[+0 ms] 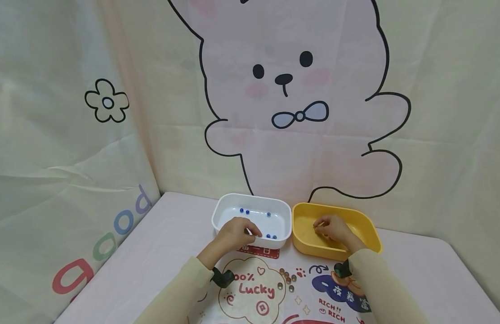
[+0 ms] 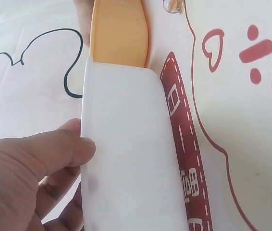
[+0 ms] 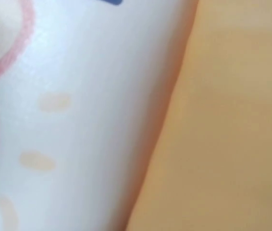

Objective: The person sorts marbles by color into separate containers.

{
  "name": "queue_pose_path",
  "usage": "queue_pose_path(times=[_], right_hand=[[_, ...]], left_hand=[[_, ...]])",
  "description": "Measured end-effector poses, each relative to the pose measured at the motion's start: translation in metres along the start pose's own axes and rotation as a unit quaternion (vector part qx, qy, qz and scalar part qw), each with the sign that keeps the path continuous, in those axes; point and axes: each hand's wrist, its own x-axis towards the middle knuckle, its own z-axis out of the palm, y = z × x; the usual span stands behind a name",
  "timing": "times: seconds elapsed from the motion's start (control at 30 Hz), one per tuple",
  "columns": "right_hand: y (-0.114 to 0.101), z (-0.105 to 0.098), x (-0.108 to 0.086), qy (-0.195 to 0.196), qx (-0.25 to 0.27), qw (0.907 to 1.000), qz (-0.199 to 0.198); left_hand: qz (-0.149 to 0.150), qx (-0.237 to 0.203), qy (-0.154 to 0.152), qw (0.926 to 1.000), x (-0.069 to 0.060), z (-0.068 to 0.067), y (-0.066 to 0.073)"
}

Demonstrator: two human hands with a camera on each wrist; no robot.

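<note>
- Cream sleeves [image 1: 173, 292] are nearest, above the smooth counter [image 1: 185, 225].
- Your left hand [image 1: 235, 231] has its thumb at the near rim of the white tub [image 2: 131, 144]; whether it grips anything cannot be told.
- Your right hand [image 1: 335, 227] reaches into the yellow tub [image 1: 314, 250], fingers bent; their grip is unclear.
- Both smooth, round-cornered tubs stand end to end, long axes left to right, right ends angled slightly toward you.
- Shiny blue beads [image 1: 247, 212] lie inside the white tub; round, glossy amber beads [image 1: 288, 280] cluster on the counter before you.
</note>
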Motion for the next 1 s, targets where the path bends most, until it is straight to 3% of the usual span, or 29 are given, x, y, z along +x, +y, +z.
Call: queue_pose_path(times=[0.33,0.57,1.0], right_hand=[[-0.001,0.001,-0.002,-0.006,-0.002,1.0,0.001],[0.002,-0.009,-0.005,-0.018,-0.018,0.999,-0.036],[-0.017,-0.02,-0.036,0.0,-0.068,0.9946,-0.077]], left_hand=[[-0.003,-0.001,0.002,1.0,-0.001,0.002,-0.002],[-0.011,-0.004,0.001,0.9999,0.0,0.002,-0.001],[-0.016,-0.018,-0.002,0.9997,-0.002,0.0,0.001]])
